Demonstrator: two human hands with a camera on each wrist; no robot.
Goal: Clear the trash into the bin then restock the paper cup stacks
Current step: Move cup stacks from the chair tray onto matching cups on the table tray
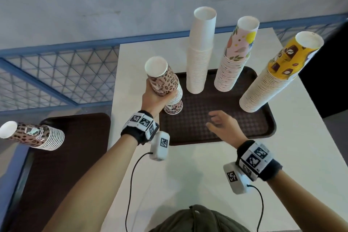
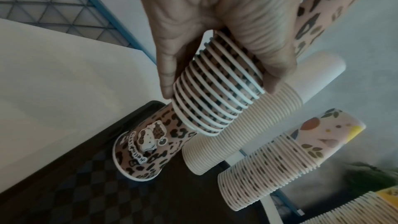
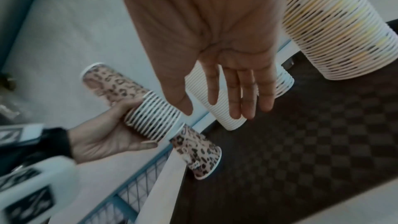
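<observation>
— Pale grey wall behind us, blue wire-mesh railing [image 1: 56, 73] below it, and our white bench [image 1: 207, 175] out front carrying a dark brown checkered plastic tray [image 1: 216, 124].

— We see three tall paper cup stacks standing upside down on that tray: the plain white stack [image 1: 200, 52], the pink floral stack [image 1: 233, 56], and the yellow coffee-bean stack [image 1: 278, 73] at the right edge.

— And our left hand [image 1: 150, 98]?

— Its fingers [image 2: 168, 67] are curled round a short stack of leopard-print paper cups [image 1: 163, 81], gripping it near the rims. We hold it tilted just above a single upturned leopard-print cup [image 1: 174, 108] at the tray's left edge. The left wrist view shows the lowest rim at that cup's base; whether they touch, we cannot tell.

— Our right hand [image 1: 222, 126]?

— Open over the middle of the tray, fingers [image 3: 237, 91] straight and close together, thumb apart, holding nothing.

— Anything off to the left?

— Another leopard-print cup stack [image 1: 33, 135], on a second dark brown tray [image 1: 75, 156], beside the bench.
</observation>
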